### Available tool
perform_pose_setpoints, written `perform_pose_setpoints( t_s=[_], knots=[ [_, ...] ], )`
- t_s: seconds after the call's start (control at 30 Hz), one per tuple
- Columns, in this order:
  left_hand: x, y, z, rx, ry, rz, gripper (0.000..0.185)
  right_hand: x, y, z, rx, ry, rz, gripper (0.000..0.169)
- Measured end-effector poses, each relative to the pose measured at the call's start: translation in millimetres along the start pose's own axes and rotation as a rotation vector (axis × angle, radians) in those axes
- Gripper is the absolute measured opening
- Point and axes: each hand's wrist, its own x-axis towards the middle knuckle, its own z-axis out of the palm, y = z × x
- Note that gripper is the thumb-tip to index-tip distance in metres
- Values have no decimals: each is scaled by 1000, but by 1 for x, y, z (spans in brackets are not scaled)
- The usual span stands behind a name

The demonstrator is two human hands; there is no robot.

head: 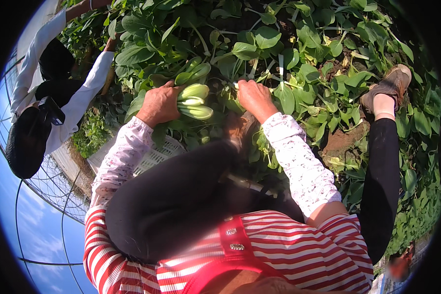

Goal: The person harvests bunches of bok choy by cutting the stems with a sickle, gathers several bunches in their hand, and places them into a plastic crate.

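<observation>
My left hand (162, 103) grips several heads of bok choy (195, 96), their pale green stem bases pointing right and their leaves spreading to the left. Just right of them, my right hand (255, 97) is curled with its fingers closed around something small and whitish, mostly hidden by the fist; I cannot tell what it is. Below and around both hands grow leafy green plants (286, 99), some with white stems lying over.
A white plastic crate (165, 149) stands partly under my left forearm and bent leg. My shoe (387, 88) rests among plants at the right. Another person in white sleeves (95, 79) bends over the plants at upper left. Bare soil (341, 141) shows near my right leg.
</observation>
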Motion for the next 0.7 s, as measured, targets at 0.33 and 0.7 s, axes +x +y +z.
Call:
perform_pose_setpoints(
  t_s=[0.33,0.7],
  knots=[
    [-37,11,-51,-944,-200,368,44,-22,-41,-65,1986,-196,-302,71],
    [-62,-13,3,-2020,28,193,78,-36,-59,-74,1700,11,-271,62]
  ],
)
